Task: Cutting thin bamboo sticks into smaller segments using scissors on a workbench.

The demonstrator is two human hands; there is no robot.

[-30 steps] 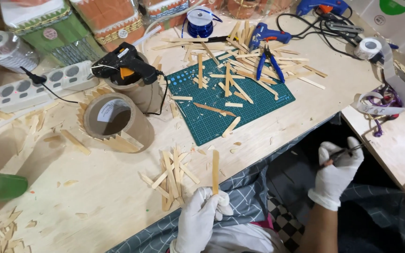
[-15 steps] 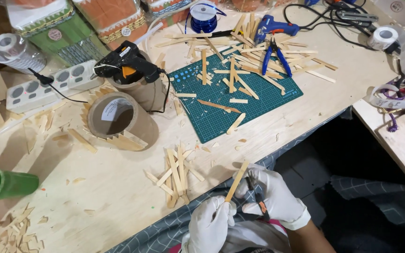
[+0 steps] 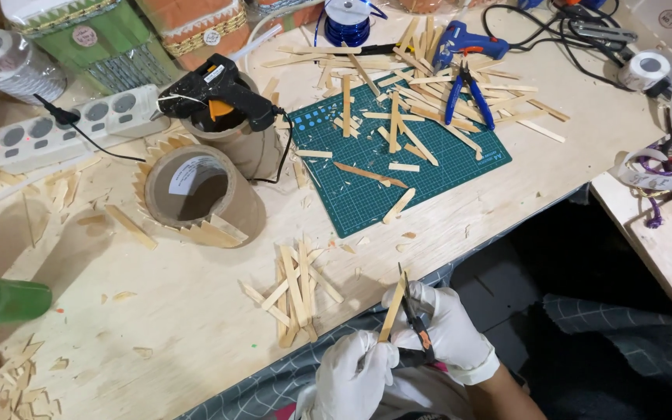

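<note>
**Stick and cutters, close to my lap**

I hold a flat, pale wooden stick [image 3: 393, 308] — thin, straight, plain — standing nearly upright with its top leaning slightly right, its lower end pinched in my gloved left hand [image 3: 354, 375]. The small cutters [image 3: 416, 327] — dark metal, black handles with an orange mark — sit in my gloved right hand [image 3: 446, 330], blades pointing up just beside the stick, off the edge of the worktop [image 3: 196, 327].

Stick pile [image 3: 293, 292] just left of hands [image 3: 398, 350].
</note>
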